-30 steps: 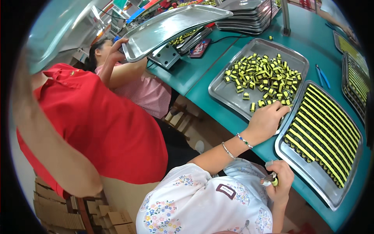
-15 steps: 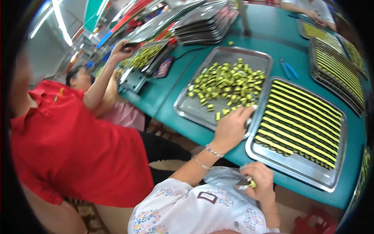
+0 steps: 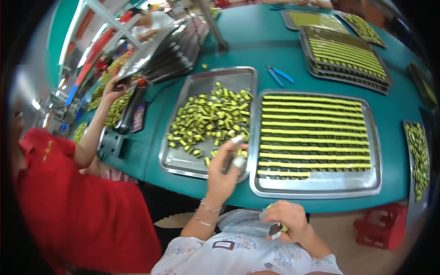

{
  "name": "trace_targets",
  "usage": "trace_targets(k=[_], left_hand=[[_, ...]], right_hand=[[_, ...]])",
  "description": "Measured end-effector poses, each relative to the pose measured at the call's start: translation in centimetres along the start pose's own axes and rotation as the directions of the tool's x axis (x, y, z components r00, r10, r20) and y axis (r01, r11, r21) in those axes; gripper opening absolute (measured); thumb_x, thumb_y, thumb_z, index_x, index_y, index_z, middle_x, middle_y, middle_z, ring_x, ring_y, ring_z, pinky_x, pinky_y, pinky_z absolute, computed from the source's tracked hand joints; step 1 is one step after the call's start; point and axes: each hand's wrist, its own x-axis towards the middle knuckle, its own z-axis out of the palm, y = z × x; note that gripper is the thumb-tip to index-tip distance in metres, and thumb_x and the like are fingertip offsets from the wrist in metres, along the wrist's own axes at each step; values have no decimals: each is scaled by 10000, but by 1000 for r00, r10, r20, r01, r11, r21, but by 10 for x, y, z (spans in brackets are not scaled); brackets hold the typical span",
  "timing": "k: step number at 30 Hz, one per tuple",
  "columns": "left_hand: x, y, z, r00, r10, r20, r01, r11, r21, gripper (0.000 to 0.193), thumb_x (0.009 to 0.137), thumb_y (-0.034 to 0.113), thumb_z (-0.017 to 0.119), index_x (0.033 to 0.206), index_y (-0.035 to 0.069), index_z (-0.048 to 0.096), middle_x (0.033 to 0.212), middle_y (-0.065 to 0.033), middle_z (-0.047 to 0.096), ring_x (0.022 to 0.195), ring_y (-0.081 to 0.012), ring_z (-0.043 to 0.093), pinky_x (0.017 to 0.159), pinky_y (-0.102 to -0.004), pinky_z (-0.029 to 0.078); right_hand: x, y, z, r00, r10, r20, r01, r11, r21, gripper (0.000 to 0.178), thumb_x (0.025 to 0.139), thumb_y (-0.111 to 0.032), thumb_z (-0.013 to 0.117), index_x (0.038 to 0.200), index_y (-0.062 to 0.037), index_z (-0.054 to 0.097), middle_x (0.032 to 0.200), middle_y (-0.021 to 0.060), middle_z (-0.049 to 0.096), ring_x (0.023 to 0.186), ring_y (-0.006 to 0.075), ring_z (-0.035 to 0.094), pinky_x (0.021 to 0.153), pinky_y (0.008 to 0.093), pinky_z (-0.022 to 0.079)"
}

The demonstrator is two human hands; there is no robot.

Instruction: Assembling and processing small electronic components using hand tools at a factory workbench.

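Observation:
My left hand (image 3: 223,170), its fingertips wrapped in white, hovers over the near right corner of a metal tray (image 3: 170,161). Thumb and forefinger are apart, with nothing clearly between them. In that tray lies a loose heap of small yellow-and-black block-like parts (image 3: 208,114). Close to my body, my right hand (image 3: 293,219) is curled round similar small parts (image 3: 283,228), a dark end showing at the palm and yellow at the fingertips. Between the hands and beyond stands a second tray (image 3: 321,189) with the same parts in straight rows; its nearest row is partial.
Blue-handled pliers (image 3: 279,75) lie behind the trays on the green table (image 3: 256,50). Stacked filled trays (image 3: 348,55) stand far right, another tray (image 3: 417,160) at the right edge. A person in red (image 3: 87,197) handles empty trays (image 3: 165,50) at left. A red stool (image 3: 381,224) stands below.
The view has turned, shifting the trays leftward. My left hand has its thumb and forefinger wider apart above the tray corner. My right hand has stayed near my body with its parts.

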Motion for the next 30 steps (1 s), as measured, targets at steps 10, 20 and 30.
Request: trace_targets(k=[10,20,30], left_hand=[[0,11,27,845,-269,461,532,492,-689,474,927,198,687,1311,11,481,1223,-154,600,803,-164,598,661,-299,522],[-12,18,34,849,-273,453,524,550,-650,470,948,173,643,1349,22,451,1295,-185,574,884,-158,613,773,-299,540],[-18,19,34,831,-228,508,531,597,-601,448,939,111,655,1329,-25,483,1269,-236,603,882,-209,699,730,-295,602]], right_hand=[[31,-19,-35,969,98,-225,-173,924,-342,312,671,-100,756,958,-34,651,893,96,648,770,293,629,676,376,508],[26,-20,-35,934,204,-295,-320,846,-426,351,650,-52,726,992,-56,647,893,101,635,819,316,624,719,406,510],[25,-22,-34,947,176,-269,-291,826,-484,360,643,-51,731,995,-46,653,916,94,631,828,305,614,716,400,508]])
